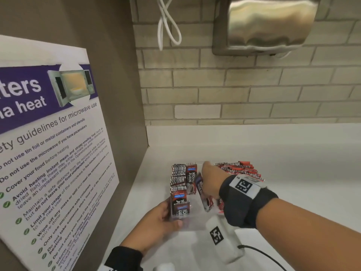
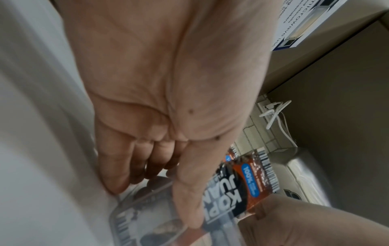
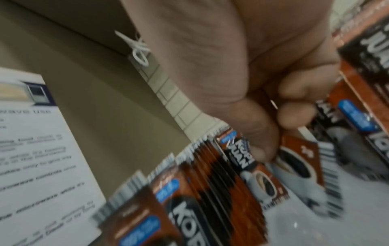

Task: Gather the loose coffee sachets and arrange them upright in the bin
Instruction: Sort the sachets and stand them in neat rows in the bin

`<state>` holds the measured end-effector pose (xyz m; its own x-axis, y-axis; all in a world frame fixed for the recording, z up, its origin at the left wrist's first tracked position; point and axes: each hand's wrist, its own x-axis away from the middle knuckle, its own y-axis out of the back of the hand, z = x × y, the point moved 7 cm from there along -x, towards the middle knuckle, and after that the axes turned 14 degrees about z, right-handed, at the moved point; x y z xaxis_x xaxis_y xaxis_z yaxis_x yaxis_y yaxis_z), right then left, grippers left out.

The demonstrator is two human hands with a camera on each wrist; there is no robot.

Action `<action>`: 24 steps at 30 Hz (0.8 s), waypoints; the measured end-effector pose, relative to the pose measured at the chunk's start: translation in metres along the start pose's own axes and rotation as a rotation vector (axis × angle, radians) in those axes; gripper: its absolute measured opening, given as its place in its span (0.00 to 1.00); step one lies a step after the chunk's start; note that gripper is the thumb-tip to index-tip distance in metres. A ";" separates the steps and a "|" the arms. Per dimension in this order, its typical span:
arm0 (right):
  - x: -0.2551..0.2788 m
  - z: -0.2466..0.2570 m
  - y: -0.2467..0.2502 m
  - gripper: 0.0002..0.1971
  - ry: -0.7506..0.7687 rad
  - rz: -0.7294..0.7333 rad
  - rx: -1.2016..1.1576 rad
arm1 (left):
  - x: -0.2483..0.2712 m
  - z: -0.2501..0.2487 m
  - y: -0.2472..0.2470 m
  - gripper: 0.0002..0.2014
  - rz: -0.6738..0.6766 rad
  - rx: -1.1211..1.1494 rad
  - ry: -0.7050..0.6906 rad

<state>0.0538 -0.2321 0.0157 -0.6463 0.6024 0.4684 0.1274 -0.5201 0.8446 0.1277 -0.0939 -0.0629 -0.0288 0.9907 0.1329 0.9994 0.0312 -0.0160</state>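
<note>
Office pantry: microwave-rules poster (image 1: 48,143).

Coffee sachets (image 1: 191,179): red-brown faces, black band with white lettering, blue label patch, picture of a white cup of dark coffee, black-and-white barcode stripes along the ends. Bin (image 1: 187,222), lower centre of the frame: clear, colourless. Bench (image 1: 293,163): plain white. Poster (image 1: 48,143), left of the frame: white ground, purple banner with white lettering, dark text, green tick bullets. Wall (image 1: 254,90), upper right: beige brick pattern with pale joints. Cable (image 1: 168,26), top centre: white. Wrist band (image 1: 242,202), lower right: black, bearing a white tag with a black square marker.
</note>
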 end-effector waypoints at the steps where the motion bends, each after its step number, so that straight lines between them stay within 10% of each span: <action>1: 0.002 -0.004 0.005 0.19 0.005 -0.048 -0.049 | 0.000 0.000 -0.001 0.39 0.006 -0.007 0.002; 4: 0.009 -0.004 0.016 0.05 0.015 -0.161 -0.015 | 0.001 0.000 0.000 0.42 -0.005 -0.013 0.009; 24: -0.035 -0.011 -0.018 0.17 -0.024 -0.060 -0.329 | 0.000 0.005 0.005 0.34 -0.040 -0.063 0.050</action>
<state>0.0654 -0.2505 -0.0191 -0.6271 0.6499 0.4294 -0.1631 -0.6486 0.7435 0.1329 -0.0933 -0.0682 -0.0692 0.9809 0.1816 0.9968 0.0605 0.0529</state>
